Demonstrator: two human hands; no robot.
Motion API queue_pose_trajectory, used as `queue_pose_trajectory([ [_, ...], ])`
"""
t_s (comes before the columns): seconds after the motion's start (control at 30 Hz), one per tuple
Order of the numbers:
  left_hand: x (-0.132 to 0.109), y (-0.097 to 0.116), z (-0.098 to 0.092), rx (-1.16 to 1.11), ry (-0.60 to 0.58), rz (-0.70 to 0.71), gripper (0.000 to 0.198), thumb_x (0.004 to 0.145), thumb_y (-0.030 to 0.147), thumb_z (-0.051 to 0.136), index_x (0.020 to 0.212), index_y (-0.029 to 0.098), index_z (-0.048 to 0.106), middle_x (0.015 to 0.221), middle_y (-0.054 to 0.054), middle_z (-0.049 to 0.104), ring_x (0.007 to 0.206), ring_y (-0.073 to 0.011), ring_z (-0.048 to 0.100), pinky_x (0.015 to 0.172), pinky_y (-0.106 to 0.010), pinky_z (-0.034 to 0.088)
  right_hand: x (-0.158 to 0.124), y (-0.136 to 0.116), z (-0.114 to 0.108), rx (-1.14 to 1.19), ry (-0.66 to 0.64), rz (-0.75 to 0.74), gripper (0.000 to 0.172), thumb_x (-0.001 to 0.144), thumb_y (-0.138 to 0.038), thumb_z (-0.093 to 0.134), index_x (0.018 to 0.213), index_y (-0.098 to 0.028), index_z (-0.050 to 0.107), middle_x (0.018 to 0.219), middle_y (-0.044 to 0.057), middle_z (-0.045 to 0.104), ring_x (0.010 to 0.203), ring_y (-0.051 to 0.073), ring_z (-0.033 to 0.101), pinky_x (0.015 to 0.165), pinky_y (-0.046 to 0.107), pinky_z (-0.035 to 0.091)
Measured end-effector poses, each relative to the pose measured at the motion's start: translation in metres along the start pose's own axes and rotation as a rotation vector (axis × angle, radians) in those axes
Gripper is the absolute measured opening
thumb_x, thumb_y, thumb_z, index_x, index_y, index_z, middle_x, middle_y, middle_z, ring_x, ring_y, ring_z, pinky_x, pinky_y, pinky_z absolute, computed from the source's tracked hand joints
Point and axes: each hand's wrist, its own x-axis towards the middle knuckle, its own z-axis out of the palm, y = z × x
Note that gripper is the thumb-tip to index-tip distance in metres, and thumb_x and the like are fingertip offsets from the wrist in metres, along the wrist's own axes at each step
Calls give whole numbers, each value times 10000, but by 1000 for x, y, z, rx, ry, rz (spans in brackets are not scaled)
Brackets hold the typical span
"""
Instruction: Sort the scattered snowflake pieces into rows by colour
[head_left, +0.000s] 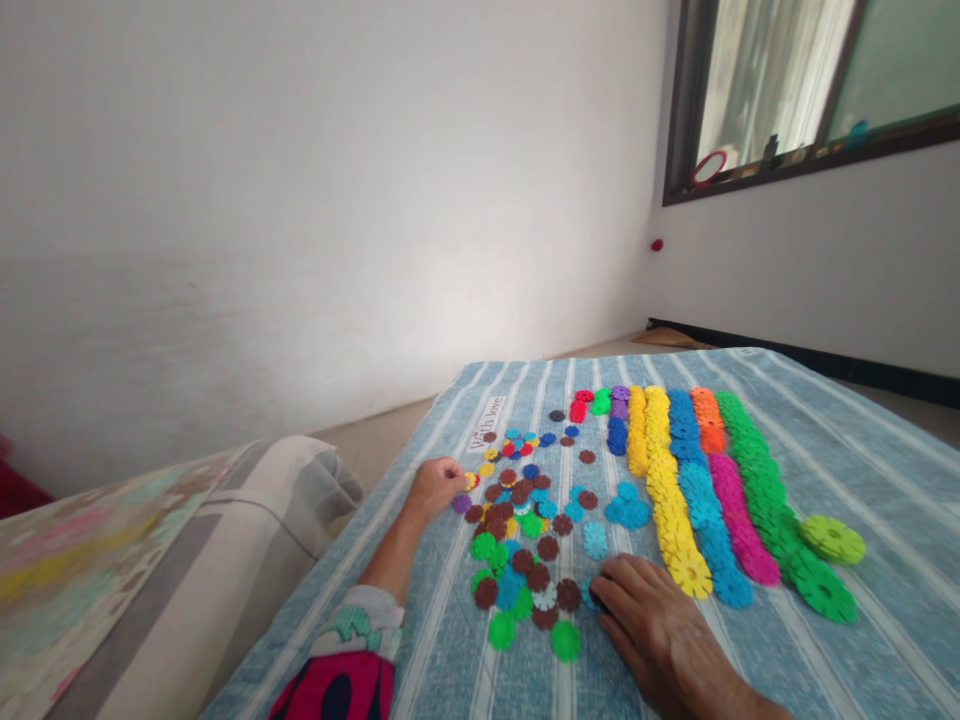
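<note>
Notched plastic snowflake discs in many colours lie on a striped blue cloth. My left hand [436, 488] is at the left edge of the loose pile, thumb and fingers pinched at a small yellow disc [471, 481]; a purple disc [461, 505] lies just below it. Near the front, my right hand [660, 625] is palm down with its fingers bent together over a blue disc [590, 595], mostly hidden under the fingertips. Between the hands spreads a loose mix of brown discs [548, 548], green discs [502, 630] and blue ones. A light blue disc [595, 540] lies beyond my right fingers.
Overlapping rows sorted by colour run along the right: yellow [660, 470], blue [703, 495], magenta [739, 515] and green [757, 480]. Lime discs [832, 540] sit at the right end. A padded fabric-covered seat [247, 510] stands left of the table, with a white wall [337, 200] behind.
</note>
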Motion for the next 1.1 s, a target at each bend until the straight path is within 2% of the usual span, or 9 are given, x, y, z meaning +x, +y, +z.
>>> queue_pose_trajectory([
  [0.1,-4,4,-3,-34,74,-31,74,603,216,620,577,147,624,520,26,585,542,-123,541,520,-225,408,0,0,0,-5,17,-7,145,907,-164,451,947,-228,575,914,56,603,866,233,578,759,378,479],
  [0.2,-7,7,-3,-42,97,-46,75,623,213,617,592,146,625,534,23,591,559,-124,546,531,-224,411,0,0,0,4,4,-5,145,907,-159,450,952,-225,571,916,58,600,867,238,574,763,391,476],
  [0.47,-4,4,-1,185,139,-67,79,657,207,598,594,163,618,564,16,599,602,-134,561,544,-229,372,0,0,1,13,-23,-3,129,916,-150,428,926,-213,540,952,77,590,898,257,561,772,422,473],
  [0.63,-4,4,0,202,187,-62,96,674,225,586,607,169,624,585,3,623,612,-149,580,547,-236,376,-1,0,3,10,-5,0,129,913,-157,433,928,-220,544,946,73,593,897,255,564,772,416,473],
  [0.8,-5,6,2,181,180,-38,92,682,210,586,609,164,619,604,-9,642,612,-150,591,569,-242,405,-1,-1,2,5,-7,6,130,915,-161,430,921,-218,546,933,68,594,886,247,566,771,408,473],
  [0.97,-1,6,11,68,171,7,108,696,221,566,638,159,633,599,3,647,613,-141,606,583,-221,436,-1,0,2,14,-6,0,128,914,-159,436,937,-225,542,932,63,590,889,241,562,775,397,468],
  [1.1,2,15,20,132,105,23,138,697,232,556,644,155,659,593,7,651,601,-134,600,570,-211,412,0,1,2,16,-3,-5,120,913,-157,439,926,-223,539,933,63,587,888,240,560,777,395,464],
])
